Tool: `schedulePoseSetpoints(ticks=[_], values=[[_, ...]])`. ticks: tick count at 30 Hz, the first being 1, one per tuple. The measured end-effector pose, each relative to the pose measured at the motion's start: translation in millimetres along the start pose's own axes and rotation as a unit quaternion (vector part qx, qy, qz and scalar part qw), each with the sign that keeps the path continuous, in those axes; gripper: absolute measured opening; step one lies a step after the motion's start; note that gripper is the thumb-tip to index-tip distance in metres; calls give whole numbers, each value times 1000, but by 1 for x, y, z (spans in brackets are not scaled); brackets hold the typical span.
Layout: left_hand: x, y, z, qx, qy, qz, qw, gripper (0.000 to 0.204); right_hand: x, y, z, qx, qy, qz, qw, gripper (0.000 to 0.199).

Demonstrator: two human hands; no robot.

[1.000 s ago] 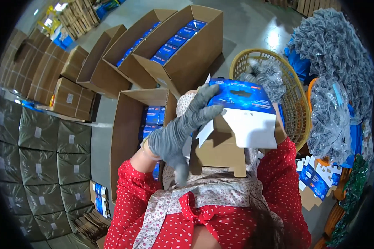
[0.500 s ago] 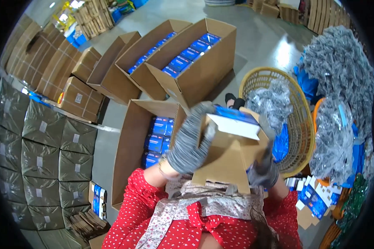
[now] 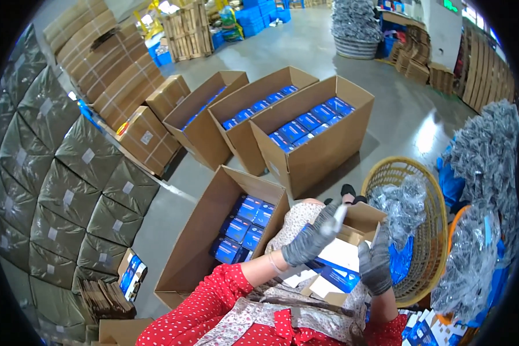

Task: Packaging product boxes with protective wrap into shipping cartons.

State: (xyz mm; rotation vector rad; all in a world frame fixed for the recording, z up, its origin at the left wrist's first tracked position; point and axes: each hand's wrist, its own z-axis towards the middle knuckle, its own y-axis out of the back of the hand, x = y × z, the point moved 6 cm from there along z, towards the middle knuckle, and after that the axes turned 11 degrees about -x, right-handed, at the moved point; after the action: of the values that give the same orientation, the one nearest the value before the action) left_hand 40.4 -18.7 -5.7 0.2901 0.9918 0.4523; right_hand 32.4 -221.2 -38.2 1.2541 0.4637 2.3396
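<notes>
A small open carton [image 3: 340, 277], blue and white outside and plain brown inside, rests on my lap with its flaps apart. My right hand [image 3: 376, 266], in a grey knitted glove, grips its right side. Above the carton's left part is my left hand [image 3: 310, 245], gloved the same way, its fingers closed near a slim white piece [image 3: 339, 219] that I cannot make out. To the left stands a tall brown shipping box [image 3: 196, 242] with several blue boxes [image 3: 236, 229] packed inside.
Beyond are open shipping boxes [image 3: 328, 150] holding blue boxes. At right stand a yellow wicker basket [image 3: 438, 254] with clear-plastic-wrapped items and a heap of grey plastic-wrapped pieces [image 3: 484, 155]. Dark wrapped bales [image 3: 69, 196] and flattened cartons [image 3: 104, 297] lie left.
The view has tilted up and shifted left. The carton, earlier raised before me with its brown side showing, is now lower with its opening visible. My left hand has moved off its side to above it.
</notes>
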Motion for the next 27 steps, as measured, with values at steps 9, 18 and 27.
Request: schedulePoseSetpoints(ticks=[9,18,27], values=[[-26,6,-2,-23,41,-3,999,56,20,-22,18,97,-328,626,701,60],[-10,7,-2,174,85,-189,963,34,-11,-28,20,115,-115,392,906,86],[-13,-15,27,231,113,171,951,62,17,-27,35,101,-25,57,993,69]])
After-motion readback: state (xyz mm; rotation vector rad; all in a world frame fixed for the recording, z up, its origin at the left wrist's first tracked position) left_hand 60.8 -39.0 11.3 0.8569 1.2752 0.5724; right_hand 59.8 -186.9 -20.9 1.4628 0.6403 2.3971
